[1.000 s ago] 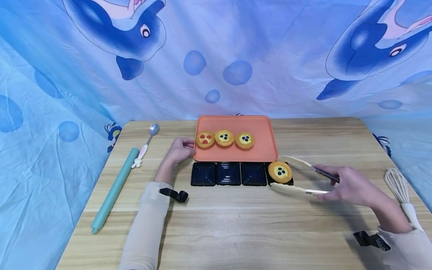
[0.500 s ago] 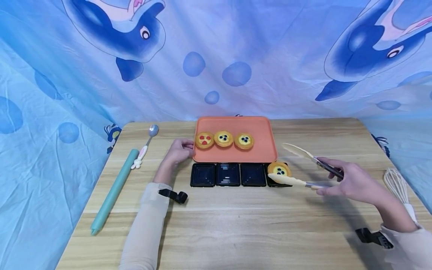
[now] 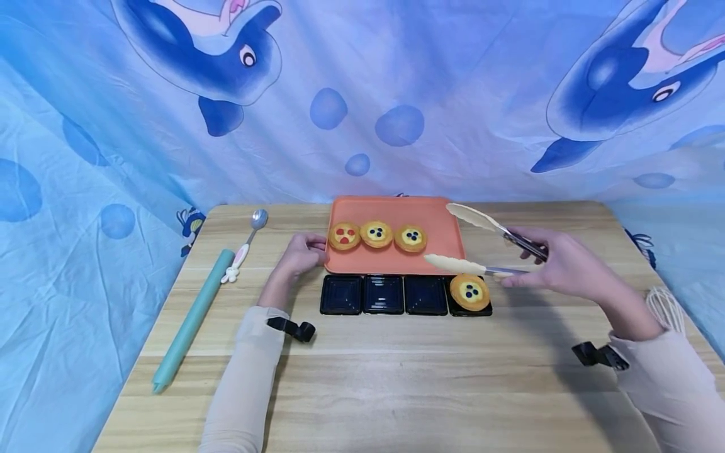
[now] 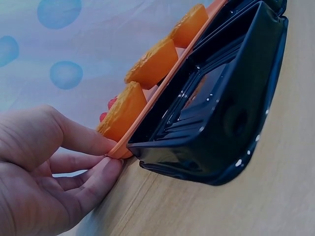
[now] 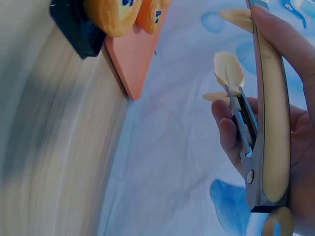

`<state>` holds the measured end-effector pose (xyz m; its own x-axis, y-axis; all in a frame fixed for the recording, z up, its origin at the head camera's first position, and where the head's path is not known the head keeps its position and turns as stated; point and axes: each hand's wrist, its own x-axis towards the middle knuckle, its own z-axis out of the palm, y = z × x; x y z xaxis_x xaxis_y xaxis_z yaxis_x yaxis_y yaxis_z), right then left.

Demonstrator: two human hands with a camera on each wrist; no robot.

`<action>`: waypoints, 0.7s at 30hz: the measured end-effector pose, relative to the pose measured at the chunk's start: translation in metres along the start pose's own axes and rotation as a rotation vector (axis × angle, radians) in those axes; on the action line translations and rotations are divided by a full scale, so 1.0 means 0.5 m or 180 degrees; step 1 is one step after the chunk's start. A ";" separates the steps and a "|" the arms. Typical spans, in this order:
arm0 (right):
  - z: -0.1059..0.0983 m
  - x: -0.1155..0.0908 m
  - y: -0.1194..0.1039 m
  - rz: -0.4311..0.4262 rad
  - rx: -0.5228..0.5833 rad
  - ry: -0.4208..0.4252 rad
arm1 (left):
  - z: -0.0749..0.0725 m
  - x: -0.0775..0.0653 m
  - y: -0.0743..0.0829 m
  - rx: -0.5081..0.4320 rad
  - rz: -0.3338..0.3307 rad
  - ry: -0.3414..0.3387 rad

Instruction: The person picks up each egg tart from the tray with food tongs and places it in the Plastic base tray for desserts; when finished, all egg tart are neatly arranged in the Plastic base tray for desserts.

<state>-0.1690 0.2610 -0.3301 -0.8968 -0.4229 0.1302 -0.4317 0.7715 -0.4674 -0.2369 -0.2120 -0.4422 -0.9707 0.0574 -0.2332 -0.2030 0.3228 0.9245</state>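
My left hand [image 3: 301, 253] pinches the left edge of the orange tray [image 3: 396, 207], with thumb and fingers at its rim in the left wrist view. My right hand [image 3: 569, 263] grips a pair of tongs [image 3: 457, 264], whose cream tips stand spread over the tray's right side with nothing between them. On the tray sit a red-topped egg tart [image 3: 343, 236] and two blueberry tarts, one in the middle [image 3: 376, 234] and one to the right [image 3: 410, 239]. Another blueberry tart [image 3: 470, 292] rests in the rightmost of several black square containers [image 3: 342, 294] lined along the tray's front edge.
At the left lie a teal rolling pin [image 3: 194, 321] and a spoon with a bunny handle [image 3: 243, 248]. A whisk [image 3: 664, 308] lies by the right edge, partly behind the right forearm. A blue dolphin-print curtain [image 3: 396, 69] hangs behind the wooden table [image 3: 396, 384].
The right hand has drawn the spread tongs off the tart in the rightmost container, then moved them up and left over the tray. The left hand stays at the tray's edge.
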 end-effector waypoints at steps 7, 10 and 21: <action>0.032 0.089 0.009 0.0083 0.0162 -0.0412 | -0.001 -0.001 0.002 -0.0043 -0.0008 -0.0005; 0.057 0.116 0.021 0.0090 0.0219 -0.0474 | -0.001 0.002 0.002 -0.0051 -0.0004 -0.0016; 0.131 0.155 0.046 -0.0037 0.0367 -0.0583 | -0.001 0.003 -0.001 -0.0099 0.0044 -0.0026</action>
<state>-0.2419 0.2146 -0.3881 -0.8546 -0.5190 -0.0201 -0.4184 0.7109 -0.5653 -0.2384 -0.2126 -0.4429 -0.9725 0.0695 -0.2225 -0.1934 0.2925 0.9365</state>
